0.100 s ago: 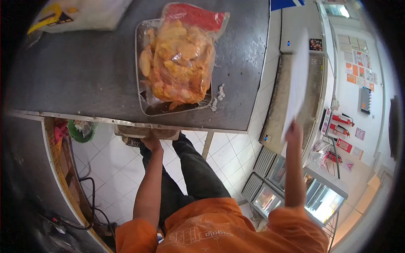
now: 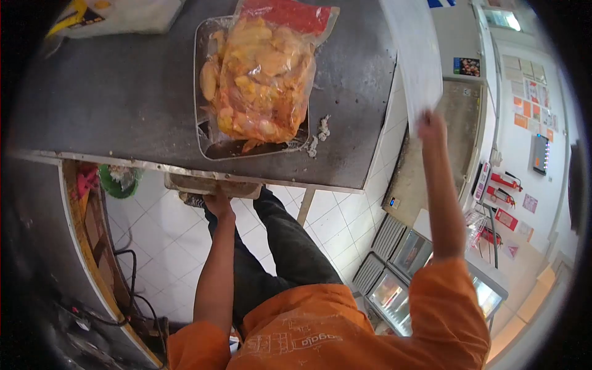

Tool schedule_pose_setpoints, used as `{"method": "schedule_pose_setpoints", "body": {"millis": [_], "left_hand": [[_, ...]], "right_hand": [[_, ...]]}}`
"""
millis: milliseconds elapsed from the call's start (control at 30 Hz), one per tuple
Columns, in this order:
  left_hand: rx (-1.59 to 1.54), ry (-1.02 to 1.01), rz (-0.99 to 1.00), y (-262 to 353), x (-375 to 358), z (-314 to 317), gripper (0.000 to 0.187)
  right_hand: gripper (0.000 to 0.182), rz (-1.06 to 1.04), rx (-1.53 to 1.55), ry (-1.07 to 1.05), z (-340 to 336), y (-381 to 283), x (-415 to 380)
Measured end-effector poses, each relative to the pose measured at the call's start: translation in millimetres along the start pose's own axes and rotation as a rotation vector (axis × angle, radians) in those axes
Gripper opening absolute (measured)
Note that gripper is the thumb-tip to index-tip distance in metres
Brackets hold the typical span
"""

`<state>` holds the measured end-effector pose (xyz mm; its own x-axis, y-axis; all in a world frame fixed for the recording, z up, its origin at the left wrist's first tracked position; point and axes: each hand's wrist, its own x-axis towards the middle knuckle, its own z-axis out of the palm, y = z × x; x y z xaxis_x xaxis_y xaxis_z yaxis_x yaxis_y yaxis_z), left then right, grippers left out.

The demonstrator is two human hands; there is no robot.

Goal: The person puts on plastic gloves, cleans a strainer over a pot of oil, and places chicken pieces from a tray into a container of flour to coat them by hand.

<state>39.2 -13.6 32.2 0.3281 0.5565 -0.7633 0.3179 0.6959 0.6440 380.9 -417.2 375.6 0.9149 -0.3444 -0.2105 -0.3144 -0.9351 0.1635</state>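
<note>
My right hand (image 2: 431, 126) is raised off the right side of the table, fingers closed on the lower end of a long white sheet (image 2: 419, 58). The sheet is smeared by motion and overlaps the table's right edge in this view. Below the front edge, my left hand (image 2: 217, 202) grips a shallow, worn tray (image 2: 245, 189), partly hidden under the tabletop. On the table, a clear bag of marinated chicken pieces (image 2: 265, 80) with a red top band lies over a metal tray (image 2: 198, 111). A few loose pieces show beside the bag.
White crumbs (image 2: 322, 129) lie right of the metal tray on the dark tabletop (image 2: 135, 92). A white and yellow bag (image 2: 129, 15) sits at the far left. A green bin (image 2: 117, 185) stands below; a chest freezer (image 2: 425, 160) is at the right, fire extinguishers (image 2: 505, 180) beyond.
My right hand has moved up, and the white sheet has swung left over the table's edge, showing more of its broad side. My left hand stays on the worn tray.
</note>
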Motion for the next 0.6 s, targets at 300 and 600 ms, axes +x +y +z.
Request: {"method": "schedule_pose_setpoints", "body": {"millis": [300,600], "left_hand": [[0.107,0.103,0.105,40,-55,-37,0.041],[0.649,0.313,0.352,34,-88,-168,0.028]], "right_hand": [[0.025,-0.094,1.311,0.202,48,-97,-12],[0.047,-1.223,0.464,-0.350,166,-132,-309]]}}
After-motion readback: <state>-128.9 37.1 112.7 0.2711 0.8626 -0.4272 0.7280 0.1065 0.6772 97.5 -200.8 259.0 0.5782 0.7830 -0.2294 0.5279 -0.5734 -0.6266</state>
